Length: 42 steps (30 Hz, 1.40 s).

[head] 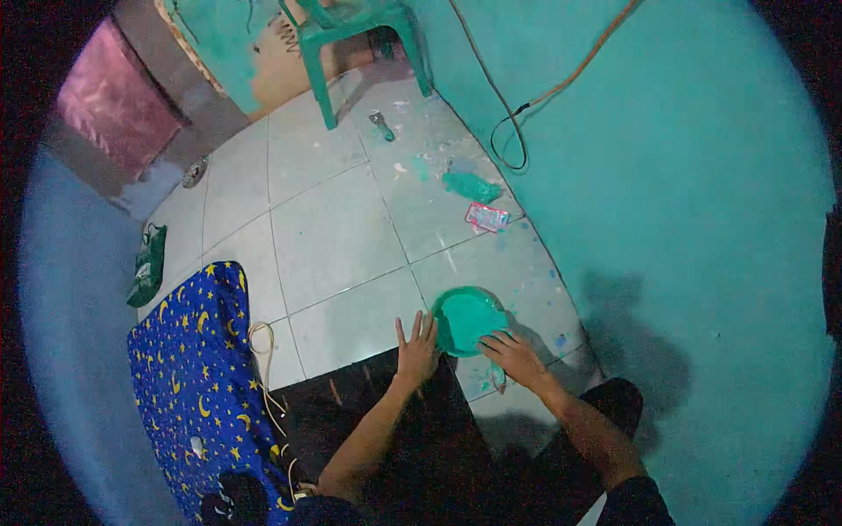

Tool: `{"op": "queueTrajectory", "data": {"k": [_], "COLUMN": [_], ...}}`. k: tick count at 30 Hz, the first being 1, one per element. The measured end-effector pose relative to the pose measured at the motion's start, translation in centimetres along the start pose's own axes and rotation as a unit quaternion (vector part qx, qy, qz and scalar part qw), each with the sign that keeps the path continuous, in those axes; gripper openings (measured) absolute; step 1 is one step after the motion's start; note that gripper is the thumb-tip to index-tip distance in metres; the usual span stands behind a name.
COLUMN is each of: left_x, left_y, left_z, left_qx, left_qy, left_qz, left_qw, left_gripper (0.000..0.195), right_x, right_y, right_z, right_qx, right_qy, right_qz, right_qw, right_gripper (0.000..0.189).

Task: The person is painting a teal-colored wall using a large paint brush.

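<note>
A round tub of turquoise paint stands on the white tiled floor in front of me. My left hand is at its left rim, fingers spread, holding nothing; whether the fingertips touch the tub is unclear. On the right side, my right hand reaches over the rim with bent fingers, and its grip is hard to make out. Just under that hand lies what looks like a paint-smeared brush, partly hidden by the fingers.
Further along the turquoise wall lie a green paint-covered bundle, a red-edged packet and a scraper-like tool. A green plastic chair stands at the back. A blue moon-and-star mattress and a pale cable are left.
</note>
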<state>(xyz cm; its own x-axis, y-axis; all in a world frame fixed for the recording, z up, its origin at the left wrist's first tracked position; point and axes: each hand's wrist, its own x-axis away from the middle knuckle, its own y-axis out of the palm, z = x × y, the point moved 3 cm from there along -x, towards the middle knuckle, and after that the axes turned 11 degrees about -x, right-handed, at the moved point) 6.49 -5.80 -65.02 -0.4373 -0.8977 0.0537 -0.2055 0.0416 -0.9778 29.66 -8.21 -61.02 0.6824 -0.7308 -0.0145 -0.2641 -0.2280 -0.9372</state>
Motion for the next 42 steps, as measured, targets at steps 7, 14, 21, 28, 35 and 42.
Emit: {"op": "queueTrajectory", "data": {"k": [7,14,21,28,35,42], "left_x": [-0.1,-0.5,-0.5,-0.9,-1.0,-1.0], "left_y": [0.6,-0.5,0.9,-0.5,-0.6,-0.5], "left_z": [-0.1,0.1,0.1,0.0,0.2,0.0], "left_qx": [-0.047,-0.037,0.001,0.002,-0.015,-0.006], "left_qy": [0.003,0.008,0.003,-0.003,0.009,0.016], "left_qz": [-0.019,-0.057,-0.035,-0.074,-0.058,-0.066], "left_qw": [0.999,0.998,0.999,0.997,0.998,0.998], "left_gripper": [0.065,0.065,0.062,0.072,0.074,0.072], "right_x": [0.5,-0.7,-0.4,-0.3,0.1,0.2], "right_y": [1.8,0.9,2.1,0.8,1.3,1.7], "right_z": [0.4,-0.5,-0.2,-0.5,-0.2,-0.2], "right_qx": [-0.051,-0.013,-0.048,-0.040,0.069,-0.022], "right_qy": [-0.020,-0.001,-0.027,-0.014,-0.061,-0.029], "right_qz": [-0.022,-0.022,-0.030,-0.011,0.020,0.006], "right_qw": [0.998,1.000,0.998,0.999,0.996,0.999], "right_gripper": [0.049,0.047,0.048,0.049,0.048,0.048]}}
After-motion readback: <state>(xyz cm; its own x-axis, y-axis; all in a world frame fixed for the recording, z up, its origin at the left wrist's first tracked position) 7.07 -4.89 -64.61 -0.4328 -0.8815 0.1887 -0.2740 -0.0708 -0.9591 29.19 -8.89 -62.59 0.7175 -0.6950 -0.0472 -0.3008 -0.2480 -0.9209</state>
